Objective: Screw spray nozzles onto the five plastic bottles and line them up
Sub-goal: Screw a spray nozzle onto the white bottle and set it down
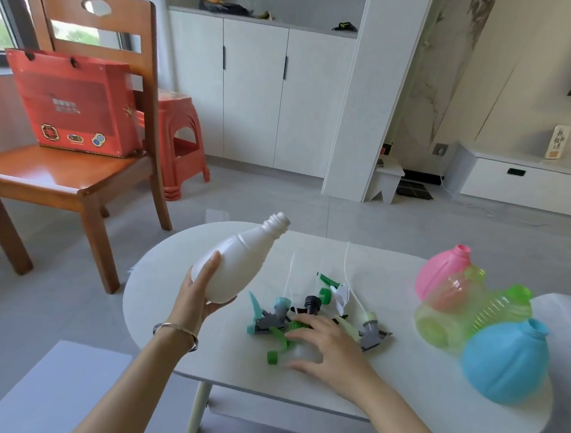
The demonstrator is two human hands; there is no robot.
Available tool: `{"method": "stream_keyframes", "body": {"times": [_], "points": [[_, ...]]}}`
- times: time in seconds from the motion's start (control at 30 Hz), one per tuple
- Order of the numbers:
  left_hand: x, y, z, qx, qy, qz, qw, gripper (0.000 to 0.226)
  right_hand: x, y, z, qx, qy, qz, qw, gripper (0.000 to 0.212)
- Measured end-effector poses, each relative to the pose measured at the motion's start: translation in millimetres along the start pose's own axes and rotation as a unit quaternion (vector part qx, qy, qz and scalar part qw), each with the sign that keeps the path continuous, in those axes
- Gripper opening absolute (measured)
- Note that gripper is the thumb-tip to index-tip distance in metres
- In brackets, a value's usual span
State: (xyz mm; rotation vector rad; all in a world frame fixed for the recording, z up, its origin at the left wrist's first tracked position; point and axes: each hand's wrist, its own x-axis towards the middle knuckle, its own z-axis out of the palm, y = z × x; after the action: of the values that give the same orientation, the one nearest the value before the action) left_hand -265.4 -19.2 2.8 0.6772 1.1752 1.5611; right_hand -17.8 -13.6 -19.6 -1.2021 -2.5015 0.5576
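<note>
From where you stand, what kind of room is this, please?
Most likely a home living room: a low white oval table stands on the grey tiled floor, with a brown wooden chair beside it and white built-in cabinets along the wall behind.

I see the left hand point(197, 298) holding a white bottle point(237, 263) tilted, open neck up-right, above the desk point(157, 295), while the right hand point(329, 346) rests spread on the pile of spray nozzles point(307, 316), coloured bottles point(473, 317) heaped at right.
</note>
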Motion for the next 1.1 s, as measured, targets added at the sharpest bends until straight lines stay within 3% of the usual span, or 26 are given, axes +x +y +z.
{"method": "stream_keyframes", "body": {"times": [0.1,0.17,0.23,0.37,0.43,0.63,1.1], "points": [[0.3,1.6,-3.1,-0.02,0.001,0.015,1.0,0.048,-2.8,-10.0,-18.4,0.147,0.087,0.012,0.985,0.041],[1.0,3.4,-5.8,-0.033,-0.006,0.017,0.999,0.041,-4.1,-12.3,-35.7,0.281,0.17,0.03,0.944,0.034],[1.5,3.3,-7.2,-0.033,-0.016,0.012,0.999,0.039,-7.4,-10.1,-51.5,0.423,0.225,0.062,0.876,0.034],[3.8,-2.5,-5.0,-0.005,-0.017,0.004,1.0,0.052,-13.6,-1.3,-71.4,0.659,0.225,0.117,0.708,0.046],[3.9,-4.8,-2.8,0.012,-0.021,0.002,1.0,0.049,-14.4,0.4,-77.8,0.702,0.243,0.145,0.653,0.041],[5.3,-9.7,-3.2,0.043,-0.009,-0.002,0.999,0.064,-21.6,8.9,-94.0,0.658,0.31,0.155,0.669,0.02],[6.8,-13.0,-8.1,0.039,-0.01,-0.02,0.999,0.061,-27.7,15.7,-95.5,0.647,0.254,0.156,0.702,0.038]]}}
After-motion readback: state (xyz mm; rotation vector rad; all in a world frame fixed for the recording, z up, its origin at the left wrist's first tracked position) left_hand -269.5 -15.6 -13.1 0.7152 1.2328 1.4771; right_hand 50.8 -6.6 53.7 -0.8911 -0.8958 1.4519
